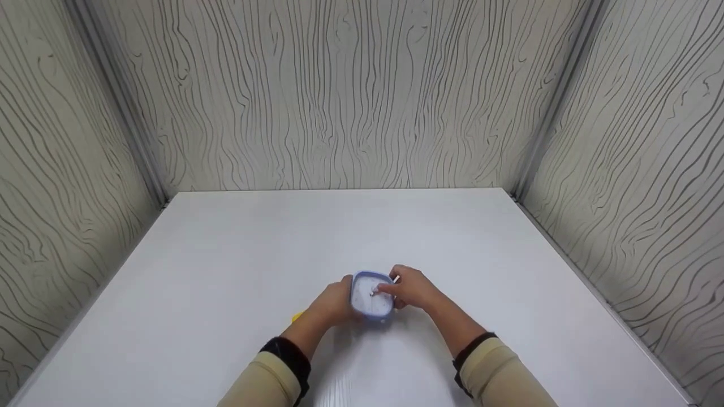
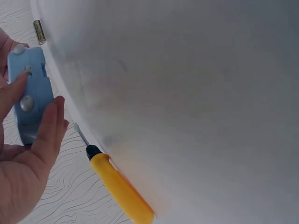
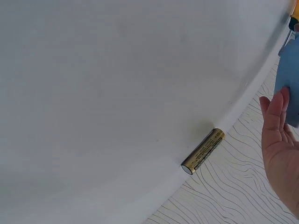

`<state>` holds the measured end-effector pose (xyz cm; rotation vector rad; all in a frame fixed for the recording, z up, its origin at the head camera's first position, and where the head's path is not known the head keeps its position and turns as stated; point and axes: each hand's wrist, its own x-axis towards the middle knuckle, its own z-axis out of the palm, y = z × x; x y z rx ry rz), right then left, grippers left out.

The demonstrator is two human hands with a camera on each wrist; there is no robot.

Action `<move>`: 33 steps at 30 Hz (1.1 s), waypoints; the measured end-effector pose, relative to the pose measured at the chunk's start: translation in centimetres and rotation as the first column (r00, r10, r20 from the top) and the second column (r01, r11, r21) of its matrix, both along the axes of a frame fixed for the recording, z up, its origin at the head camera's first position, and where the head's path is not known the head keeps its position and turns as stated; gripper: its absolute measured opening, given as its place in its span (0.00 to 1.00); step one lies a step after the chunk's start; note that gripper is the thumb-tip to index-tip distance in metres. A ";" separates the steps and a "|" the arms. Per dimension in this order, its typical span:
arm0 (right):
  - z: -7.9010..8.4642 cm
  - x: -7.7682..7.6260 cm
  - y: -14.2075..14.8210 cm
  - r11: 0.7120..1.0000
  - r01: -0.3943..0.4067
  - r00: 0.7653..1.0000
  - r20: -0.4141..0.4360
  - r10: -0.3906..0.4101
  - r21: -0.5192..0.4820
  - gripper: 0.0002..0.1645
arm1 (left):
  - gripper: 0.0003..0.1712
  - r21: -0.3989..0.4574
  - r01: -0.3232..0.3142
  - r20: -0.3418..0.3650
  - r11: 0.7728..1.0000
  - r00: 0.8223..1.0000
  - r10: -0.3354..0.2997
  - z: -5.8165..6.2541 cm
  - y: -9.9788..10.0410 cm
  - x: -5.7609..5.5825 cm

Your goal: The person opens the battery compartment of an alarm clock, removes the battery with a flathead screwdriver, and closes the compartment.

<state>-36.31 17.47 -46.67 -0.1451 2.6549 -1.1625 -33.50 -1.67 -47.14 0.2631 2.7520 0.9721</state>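
A small light-blue square clock (image 1: 362, 306) with a pale face is held up in front of me, between both hands. My left hand (image 1: 334, 302) grips its left side; in the left wrist view the fingers and thumb lie around the blue casing (image 2: 36, 86), which bears round white knobs and a small switch. My right hand (image 1: 416, 288) holds the right edge, with one digit reaching onto the middle of the face. In the right wrist view, right-hand fingers (image 3: 280, 109) lie along the blue casing.
A yellow-handled screwdriver (image 2: 121, 189) lies on the white table (image 1: 226, 254) by my left forearm, mostly hidden in the head view. A gold battery (image 3: 203, 150) lies on the table on the right-hand side. Wood-patterned panels (image 1: 339, 96) enclose the table at the back and sides.
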 end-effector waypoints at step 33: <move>0.1 0.2 0.5 0.985 -0.059 0.998 0.000 0.060 0.161 0.21 | 0.62 -0.113 -0.038 0.135 0.993 0.989 0.053 0.6 -0.6 0.2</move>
